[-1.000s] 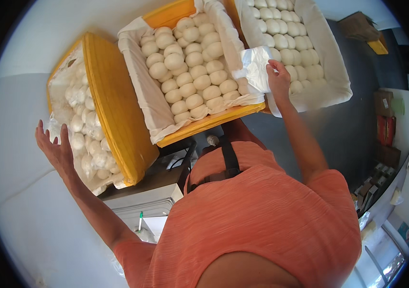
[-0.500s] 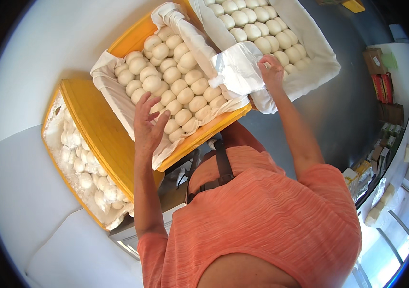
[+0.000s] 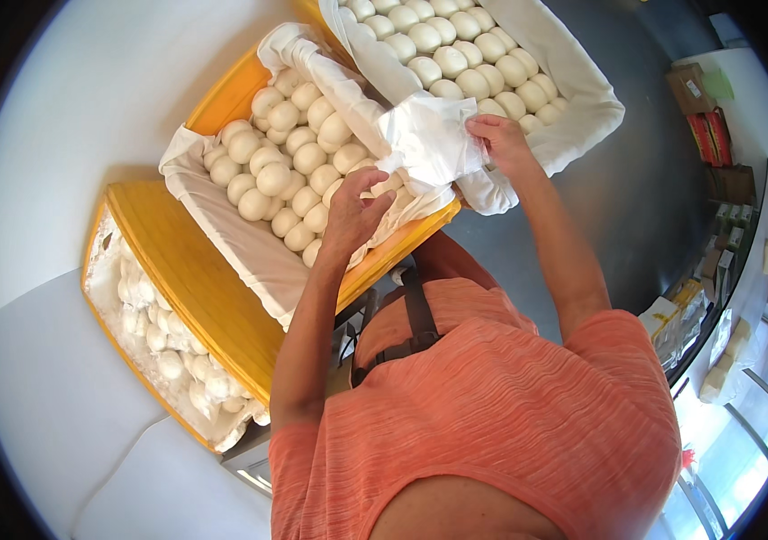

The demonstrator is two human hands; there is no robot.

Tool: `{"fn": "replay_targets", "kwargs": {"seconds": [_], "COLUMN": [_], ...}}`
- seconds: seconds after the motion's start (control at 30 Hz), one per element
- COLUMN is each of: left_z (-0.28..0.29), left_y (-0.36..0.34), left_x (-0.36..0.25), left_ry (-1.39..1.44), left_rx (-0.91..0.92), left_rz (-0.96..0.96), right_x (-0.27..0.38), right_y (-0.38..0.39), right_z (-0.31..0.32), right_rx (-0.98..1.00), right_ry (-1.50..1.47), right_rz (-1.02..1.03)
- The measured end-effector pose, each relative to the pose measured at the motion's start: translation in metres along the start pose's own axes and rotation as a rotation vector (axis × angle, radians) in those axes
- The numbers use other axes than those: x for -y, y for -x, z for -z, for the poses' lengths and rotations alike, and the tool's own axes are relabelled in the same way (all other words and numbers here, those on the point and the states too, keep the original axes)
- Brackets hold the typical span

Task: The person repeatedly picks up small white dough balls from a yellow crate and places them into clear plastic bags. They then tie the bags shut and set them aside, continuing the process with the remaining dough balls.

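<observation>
Steamed buns [image 3: 271, 166], round and cream-white, are heaped in a yellow crate [image 3: 402, 247] lined with white cloth. My right hand [image 3: 503, 144] pinches the edge of a thin white plastic bag [image 3: 429, 139], which hangs over the crate's right-hand side. Over the near rows of buns is my left hand [image 3: 352, 216], its thumb and fingers apart and curved, with nothing seen between them. Its fingertips come close to the bag's left corner; whether they touch it I cannot tell. To the right, more buns [image 3: 451, 63] sit in rows in a second cloth-lined crate [image 3: 596, 117].
A third yellow crate [image 3: 195, 279], at the left, has bagged white pieces [image 3: 168, 360] beside it. A dark grey surface [image 3: 636, 207] stretches to the right. Boxes [image 3: 704, 117] and small packages line the far right, near a window.
My left hand has moved right, over the buns toward the bag. My right hand keeps hold of the bag, slightly farther left in view. The whole view has shifted a little.
</observation>
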State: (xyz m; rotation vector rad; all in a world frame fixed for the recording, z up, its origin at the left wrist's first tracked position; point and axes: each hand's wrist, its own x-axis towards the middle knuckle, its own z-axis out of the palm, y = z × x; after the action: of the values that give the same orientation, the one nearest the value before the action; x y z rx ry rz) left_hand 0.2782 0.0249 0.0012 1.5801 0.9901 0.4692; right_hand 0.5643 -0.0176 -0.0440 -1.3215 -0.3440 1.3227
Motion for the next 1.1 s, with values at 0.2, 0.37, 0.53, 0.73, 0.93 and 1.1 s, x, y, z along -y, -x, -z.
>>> {"fn": "replay_targets", "kwargs": {"seconds": [0.2,0.37,0.53,0.73,0.93,1.1], "left_z": [-0.016,-0.013,-0.008,0.011,0.036,0.036], "left_y": [-0.021,-0.031,-0.024,-0.01,0.01,0.026], "left_x": [-0.022,-0.016,0.001,0.026,0.05,0.058], "left_ry": [0.395,0.558,0.578,0.668,0.612,0.697], "left_rx": [0.059,0.043,-0.027,-0.231,-0.447,-0.444], "left_rz": [0.186,0.258,0.261,0.232,0.259,0.184], "right_x": [0.01,-0.006,0.009,0.013,0.008,-0.043], "right_y": [0.042,0.049,0.052,0.036,0.007,0.023], "right_z": [-0.068,-0.095,-0.087,-0.049,-0.003,-0.102], "right_rx": [0.21,0.312,0.327,0.075,-0.478,0.271], "right_ry": [0.425,0.561,0.53,0.277,0.942,0.793], "right_rz": [0.166,0.24,0.143,0.142,0.824,0.61]}}
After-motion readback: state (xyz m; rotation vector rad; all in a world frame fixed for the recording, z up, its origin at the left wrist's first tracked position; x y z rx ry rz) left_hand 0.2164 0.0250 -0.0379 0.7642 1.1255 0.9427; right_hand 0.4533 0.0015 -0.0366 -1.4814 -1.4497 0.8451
